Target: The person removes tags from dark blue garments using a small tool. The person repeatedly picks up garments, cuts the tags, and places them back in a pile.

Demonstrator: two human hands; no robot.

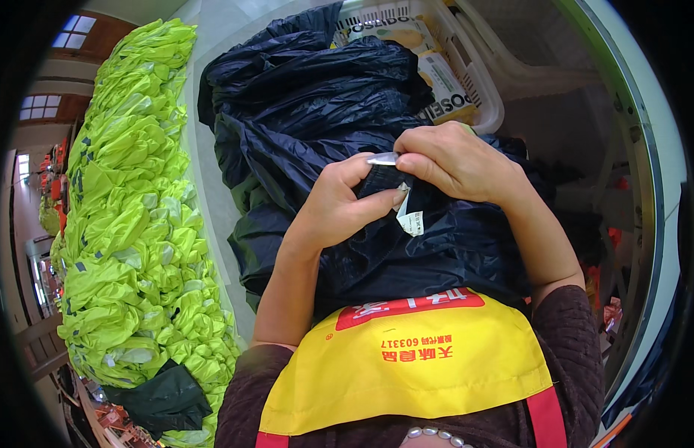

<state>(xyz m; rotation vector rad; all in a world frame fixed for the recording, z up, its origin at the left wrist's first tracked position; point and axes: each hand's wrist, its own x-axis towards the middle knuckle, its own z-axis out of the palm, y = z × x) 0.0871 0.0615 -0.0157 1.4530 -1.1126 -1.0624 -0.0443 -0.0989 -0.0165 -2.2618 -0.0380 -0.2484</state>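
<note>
Dark navy garments point(302, 142) of thin, shiny cloth lie heaped in front of me and reach up to my apron. Both hands are closed on a gathered edge of one navy garment, over the middle of the heap. My left hand point(336, 201) pinches that edge between thumb and fingers. A white care label point(412, 222) hangs from it beside my left thumb. My right hand point(459, 163) grips at the same edge, its fingertips bent close to the left ones. Between the hands shows a small shiny whitish piece point(382, 158); its kind is unclear.
A long heap of bright yellow-green garments point(130, 224) runs along the left, with a dark green cloth point(164, 396) at its near end. Beyond the navy heap stands a white plastic basket point(485, 97) holding printed yellow-and-white packages point(440, 82). A metal-edged frame point(642, 194) curves along the right.
</note>
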